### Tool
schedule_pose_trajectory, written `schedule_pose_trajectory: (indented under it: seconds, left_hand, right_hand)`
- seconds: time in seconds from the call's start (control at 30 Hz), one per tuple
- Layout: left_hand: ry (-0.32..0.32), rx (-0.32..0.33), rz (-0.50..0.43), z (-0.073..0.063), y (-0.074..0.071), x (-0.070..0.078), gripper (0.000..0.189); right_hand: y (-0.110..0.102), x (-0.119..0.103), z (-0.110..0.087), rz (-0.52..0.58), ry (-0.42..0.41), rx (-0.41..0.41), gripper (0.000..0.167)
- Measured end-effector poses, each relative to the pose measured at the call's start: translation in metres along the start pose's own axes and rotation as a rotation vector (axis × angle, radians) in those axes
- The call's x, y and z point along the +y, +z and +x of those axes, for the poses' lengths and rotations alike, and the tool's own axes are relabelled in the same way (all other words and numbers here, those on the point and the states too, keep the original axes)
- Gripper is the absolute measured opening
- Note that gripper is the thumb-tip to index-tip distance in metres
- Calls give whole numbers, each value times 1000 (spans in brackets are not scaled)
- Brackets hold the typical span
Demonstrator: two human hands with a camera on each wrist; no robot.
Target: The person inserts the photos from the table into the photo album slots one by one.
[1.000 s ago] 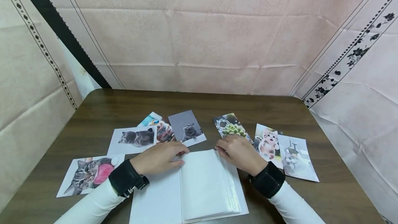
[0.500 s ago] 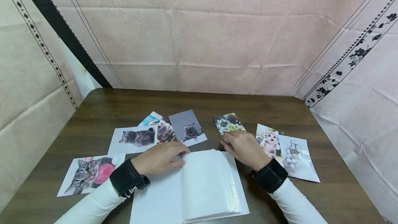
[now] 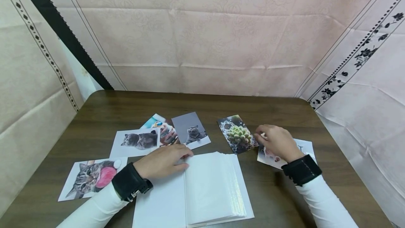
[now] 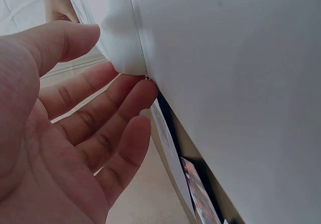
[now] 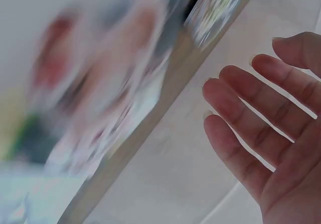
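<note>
A photo album (image 3: 210,189) with a white left side and clear-sleeved pages lies open at the front of the table. My left hand (image 3: 164,159) rests at its top edge near the spine. In the left wrist view, loosely bent fingertips touch the edge of the album (image 4: 225,73). My right hand (image 3: 276,141) is over a pink kitten photo (image 3: 271,157), partly covering it and a pale photo (image 3: 308,147) beside it. The right wrist view shows the right hand (image 5: 271,113) with fingers spread and nothing between them. A succulent photo (image 3: 238,134) lies just left of that hand.
Several cat photos lie left of the album: a tabby with pink (image 3: 93,178), a lying grey cat (image 3: 139,140), a partly covered colourful one (image 3: 167,134) and a grey kitten (image 3: 191,129). A patterned cloth (image 3: 202,45) hangs behind the wooden table (image 3: 202,103).
My right hand has left the album's top right corner, passed over the succulent photo and moved right to the pink kitten photo. The left hand has stayed in place.
</note>
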State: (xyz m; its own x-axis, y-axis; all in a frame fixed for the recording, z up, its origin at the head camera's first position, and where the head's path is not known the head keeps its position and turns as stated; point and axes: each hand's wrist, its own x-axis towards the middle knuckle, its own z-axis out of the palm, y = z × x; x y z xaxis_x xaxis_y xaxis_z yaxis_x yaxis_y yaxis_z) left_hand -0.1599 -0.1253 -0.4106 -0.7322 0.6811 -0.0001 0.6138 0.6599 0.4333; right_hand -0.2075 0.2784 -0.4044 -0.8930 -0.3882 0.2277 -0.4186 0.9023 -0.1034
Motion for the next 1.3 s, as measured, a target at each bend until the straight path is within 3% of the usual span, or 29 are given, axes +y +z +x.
schedule_pose_trajectory:
  seconds: [0.33,0.57,0.87,0.93,1.13,1.3]
  left_hand:
    - [13,7,15,1,1,0,31]
    - [8,2,11,0,1,1,32]
    - [9,6,13,0,1,0,32]
    - [10,6,13,0,2,0,32]
    - [8,3,12,1,2,-1,33]
    - [2,5,14,1,3,0,33]
  right_hand:
    - [-18,50,-32,-18,170,-58,18]
    - [-22,74,-43,12,291,-170,25]
    - [-18,102,-52,24,352,-233,29]
    - [-17,106,-54,36,361,-248,38]
    - [-16,111,-61,60,372,-315,88]
    - [-13,113,-62,64,364,-312,100]
